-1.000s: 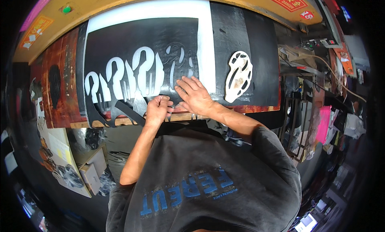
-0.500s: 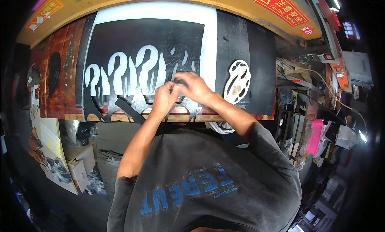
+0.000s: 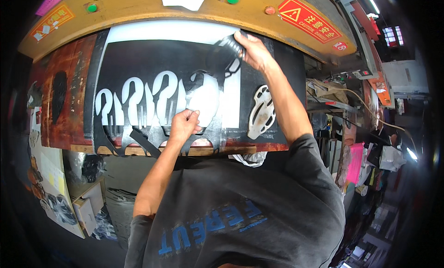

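A black sheet point(image 3: 148, 57) with a row of sole-shaped cut-outs lies over a white board point(image 3: 166, 28) on the bench. My right hand point(image 3: 253, 50) is raised at the sheet's far right corner, its fingers closed on a black cut-out piece point(image 3: 224, 55) that is blurred by motion. Near the sheet's front edge, my left hand point(image 3: 185, 123) is closed, thumb against fingers, over the rightmost cut-out. Whatever sits between its fingertips, if anything, is hidden. Beside my right forearm lies a cream sole-shaped form with holes point(image 3: 260, 113), partly covered by the arm.
A yellow machine beam point(image 3: 134, 11) with green and red buttons spans the far side. The bench's wooden front edge point(image 3: 185, 151) runs close to my body. A loose black strip point(image 3: 143, 143) overhangs it at left. A dark oval piece point(image 3: 59, 96) lies on the reddish wood.
My right hand has moved away and to the right, lifting the black piece out of the sheet; white now shows in that opening. My left hand stays near the front, apart from the right.
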`<state>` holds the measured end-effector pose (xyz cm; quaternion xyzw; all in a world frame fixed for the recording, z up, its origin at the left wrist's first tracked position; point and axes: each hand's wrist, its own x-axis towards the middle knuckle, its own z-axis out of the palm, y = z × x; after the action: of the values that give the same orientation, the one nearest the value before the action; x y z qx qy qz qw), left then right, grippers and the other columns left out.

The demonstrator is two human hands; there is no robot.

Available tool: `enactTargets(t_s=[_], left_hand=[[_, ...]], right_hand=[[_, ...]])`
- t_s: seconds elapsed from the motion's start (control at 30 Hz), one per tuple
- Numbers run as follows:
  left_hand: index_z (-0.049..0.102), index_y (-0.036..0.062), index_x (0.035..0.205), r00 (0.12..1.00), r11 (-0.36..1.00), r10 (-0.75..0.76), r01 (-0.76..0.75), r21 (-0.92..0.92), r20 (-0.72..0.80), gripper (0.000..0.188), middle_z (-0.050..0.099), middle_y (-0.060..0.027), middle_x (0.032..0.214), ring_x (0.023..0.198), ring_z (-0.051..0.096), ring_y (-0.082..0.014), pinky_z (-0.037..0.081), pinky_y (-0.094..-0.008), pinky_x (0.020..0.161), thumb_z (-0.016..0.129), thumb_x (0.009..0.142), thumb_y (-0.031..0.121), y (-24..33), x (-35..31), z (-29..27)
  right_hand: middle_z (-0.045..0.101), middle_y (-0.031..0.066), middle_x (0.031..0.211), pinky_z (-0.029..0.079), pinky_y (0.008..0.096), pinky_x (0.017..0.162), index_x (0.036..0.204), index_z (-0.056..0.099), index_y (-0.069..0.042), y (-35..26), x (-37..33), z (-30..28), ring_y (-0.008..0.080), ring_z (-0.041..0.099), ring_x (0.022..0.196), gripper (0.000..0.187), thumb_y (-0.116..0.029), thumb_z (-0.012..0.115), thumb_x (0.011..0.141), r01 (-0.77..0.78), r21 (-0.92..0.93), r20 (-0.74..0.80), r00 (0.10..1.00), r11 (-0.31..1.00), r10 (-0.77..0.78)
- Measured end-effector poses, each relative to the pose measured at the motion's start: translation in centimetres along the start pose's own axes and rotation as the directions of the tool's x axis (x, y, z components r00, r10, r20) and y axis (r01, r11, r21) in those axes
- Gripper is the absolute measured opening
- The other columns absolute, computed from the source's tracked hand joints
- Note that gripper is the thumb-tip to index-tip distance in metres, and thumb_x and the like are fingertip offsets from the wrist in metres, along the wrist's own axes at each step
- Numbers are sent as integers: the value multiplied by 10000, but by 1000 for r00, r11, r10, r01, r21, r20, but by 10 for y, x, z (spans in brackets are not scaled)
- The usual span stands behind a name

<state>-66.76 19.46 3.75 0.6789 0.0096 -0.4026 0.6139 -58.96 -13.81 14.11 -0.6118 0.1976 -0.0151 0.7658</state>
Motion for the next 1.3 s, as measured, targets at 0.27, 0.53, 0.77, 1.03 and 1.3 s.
enactTargets(t_s=[0.27, 0.53, 0.77, 1.03, 1.3], left_hand=[[615, -47, 1093, 983, 993, 95, -83, -80, 155, 687, 679, -97, 889, 694, 695, -151, 594, -284, 596, 673, 997, 631, 64, -12, 12], [599, -93, 1053, 980, 996, -45, 59, -62, 196, 863, 648, -91, 827, 638, 677, -150, 562, -276, 502, 639, 940, 761, 58, -15, 8], [641, -37, 1016, 928, 937, -75, 191, -292, 365, 568, 651, -65, 789, 616, 670, -169, 570, -326, 532, 543, 1111, 513, 42, -5, -1], [632, -22, 996, 920, 994, 45, -1, -113, 389, 520, 602, -50, 703, 508, 570, -148, 479, -315, 441, 502, 1139, 461, 17, 1, -10], [609, 46, 921, 944, 985, 164, -142, -95, 285, 470, 552, -6, 650, 471, 478, -106, 397, -279, 429, 496, 1146, 444, 7, 14, -5]], right_hand=[[682, -8, 926, 569, 282, 669, 1151, 744, -49, 47, -70, 69, 85, 641, 803, 410, -428, 781, 998, -284, -221, 244, 910, 933, 335], [648, -51, 812, 455, 259, 667, 929, 747, -92, 80, -86, 87, 69, 535, 734, 305, -381, 748, 1030, -188, -329, 355, 883, 925, 306], [648, -59, 807, 418, 254, 639, 922, 759, -113, 85, -87, 79, 67, 512, 716, 316, -416, 766, 1010, -260, -373, 336, 857, 891, 391], [647, -58, 765, 427, 241, 614, 916, 757, -128, 95, -79, 75, 60, 540, 683, 284, -391, 756, 1023, -319, -365, 381, 806, 875, 453], [653, -40, 748, 473, 248, 593, 937, 758, -107, 85, -41, 71, 65, 573, 640, 296, -394, 772, 1010, -249, -607, 328, 787, 755, 523]])
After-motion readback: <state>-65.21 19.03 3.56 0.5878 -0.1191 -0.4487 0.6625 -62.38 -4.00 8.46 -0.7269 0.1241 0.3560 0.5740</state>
